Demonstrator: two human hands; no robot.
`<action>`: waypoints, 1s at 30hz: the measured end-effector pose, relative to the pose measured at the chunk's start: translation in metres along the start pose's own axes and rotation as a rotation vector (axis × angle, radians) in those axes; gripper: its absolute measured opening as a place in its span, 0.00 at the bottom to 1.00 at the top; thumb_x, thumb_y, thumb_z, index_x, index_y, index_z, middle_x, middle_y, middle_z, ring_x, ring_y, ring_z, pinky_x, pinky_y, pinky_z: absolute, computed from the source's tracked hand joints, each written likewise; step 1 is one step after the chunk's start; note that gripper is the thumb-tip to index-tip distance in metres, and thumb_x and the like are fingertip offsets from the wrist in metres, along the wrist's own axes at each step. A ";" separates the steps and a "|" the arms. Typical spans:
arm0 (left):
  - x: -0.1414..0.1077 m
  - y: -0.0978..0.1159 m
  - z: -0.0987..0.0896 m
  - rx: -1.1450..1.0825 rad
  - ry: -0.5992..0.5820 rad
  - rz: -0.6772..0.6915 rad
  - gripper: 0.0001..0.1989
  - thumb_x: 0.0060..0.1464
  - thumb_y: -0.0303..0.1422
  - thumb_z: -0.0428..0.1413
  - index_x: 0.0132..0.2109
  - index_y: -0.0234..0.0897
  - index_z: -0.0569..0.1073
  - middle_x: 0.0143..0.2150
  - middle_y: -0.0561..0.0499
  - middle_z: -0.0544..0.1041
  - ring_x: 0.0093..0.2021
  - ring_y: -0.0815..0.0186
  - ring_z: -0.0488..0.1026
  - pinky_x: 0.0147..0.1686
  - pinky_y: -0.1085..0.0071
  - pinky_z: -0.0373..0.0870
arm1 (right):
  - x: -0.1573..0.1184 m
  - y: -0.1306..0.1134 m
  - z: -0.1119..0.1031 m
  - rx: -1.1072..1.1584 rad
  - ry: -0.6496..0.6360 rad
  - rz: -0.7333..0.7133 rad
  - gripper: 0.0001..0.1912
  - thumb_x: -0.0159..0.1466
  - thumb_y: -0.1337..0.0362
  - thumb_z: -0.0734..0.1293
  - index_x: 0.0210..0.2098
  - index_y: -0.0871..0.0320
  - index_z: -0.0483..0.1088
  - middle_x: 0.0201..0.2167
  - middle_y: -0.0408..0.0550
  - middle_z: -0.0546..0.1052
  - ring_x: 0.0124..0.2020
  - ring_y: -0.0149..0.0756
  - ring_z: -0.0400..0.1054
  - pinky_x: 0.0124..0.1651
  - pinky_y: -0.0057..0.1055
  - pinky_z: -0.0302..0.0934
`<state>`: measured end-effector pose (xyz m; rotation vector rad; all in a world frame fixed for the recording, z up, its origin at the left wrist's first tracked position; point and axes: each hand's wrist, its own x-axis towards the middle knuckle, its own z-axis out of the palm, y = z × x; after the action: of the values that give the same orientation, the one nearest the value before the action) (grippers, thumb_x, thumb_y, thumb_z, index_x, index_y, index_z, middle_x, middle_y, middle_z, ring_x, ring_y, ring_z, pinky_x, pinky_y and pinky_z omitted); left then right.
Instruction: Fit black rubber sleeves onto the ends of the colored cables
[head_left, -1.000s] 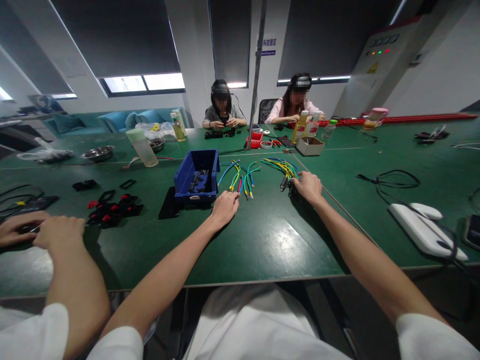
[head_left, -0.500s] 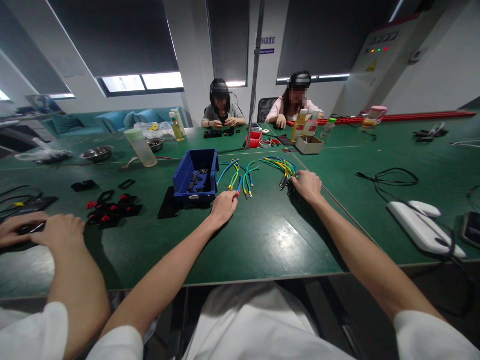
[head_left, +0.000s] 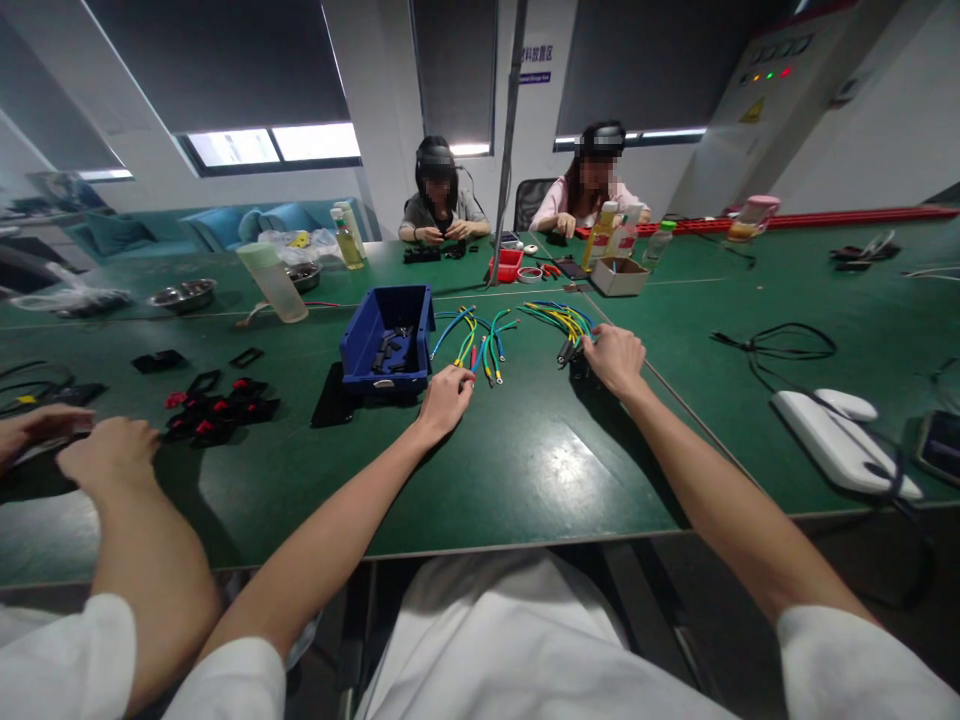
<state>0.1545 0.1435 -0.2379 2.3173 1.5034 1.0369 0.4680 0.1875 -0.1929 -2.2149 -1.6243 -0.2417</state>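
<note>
My left hand [head_left: 448, 398] is closed at the near end of a loose group of blue, yellow and green cables [head_left: 489, 340]; a small red piece shows at its fingertips. Just left of it stands a blue bin [head_left: 386, 384] with black parts inside. My right hand [head_left: 615, 358] has its fingers bent at the black ends of a second cable bundle [head_left: 559, 318], which fans out to the left; what its fingertips grip is hidden.
A black phone-like slab [head_left: 331, 398] lies beside the bin, with black and red parts [head_left: 217, 410] further left. A neighbour's hands [head_left: 112, 450] are at the left edge. A white device [head_left: 844, 440] with a black cable lies right. Two people sit across the table.
The whole view has shifted slightly upward on the table. Both my hands stay at the same cables. At the left edge, the neighbour's hands have moved a little.
</note>
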 end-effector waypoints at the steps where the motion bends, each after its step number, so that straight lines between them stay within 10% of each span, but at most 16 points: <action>1: 0.000 0.000 0.000 -0.011 0.005 -0.004 0.11 0.60 0.29 0.50 0.39 0.36 0.77 0.42 0.47 0.78 0.42 0.65 0.75 0.47 0.69 0.71 | -0.001 -0.001 -0.001 0.010 0.019 -0.006 0.22 0.66 0.51 0.60 0.49 0.58 0.74 0.45 0.61 0.78 0.46 0.53 0.72 0.44 0.40 0.62; 20: 0.000 0.007 -0.006 -0.093 0.104 0.013 0.05 0.57 0.26 0.55 0.35 0.35 0.76 0.35 0.49 0.78 0.37 0.66 0.75 0.43 0.69 0.71 | -0.064 -0.075 0.016 0.212 -0.018 -0.384 0.23 0.69 0.51 0.54 0.37 0.56 0.76 0.31 0.50 0.80 0.35 0.40 0.74 0.35 0.30 0.54; 30: -0.006 0.015 0.001 -0.180 0.182 0.275 0.05 0.53 0.22 0.58 0.35 0.36 0.76 0.34 0.50 0.78 0.36 0.67 0.75 0.39 0.70 0.72 | -0.069 -0.104 0.035 0.687 -0.168 -0.399 0.31 0.68 0.45 0.52 0.30 0.60 0.75 0.23 0.49 0.75 0.25 0.33 0.67 0.31 0.28 0.52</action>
<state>0.1643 0.1315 -0.2339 2.3989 1.1095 1.4232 0.3450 0.1681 -0.2286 -1.4216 -1.8650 0.3619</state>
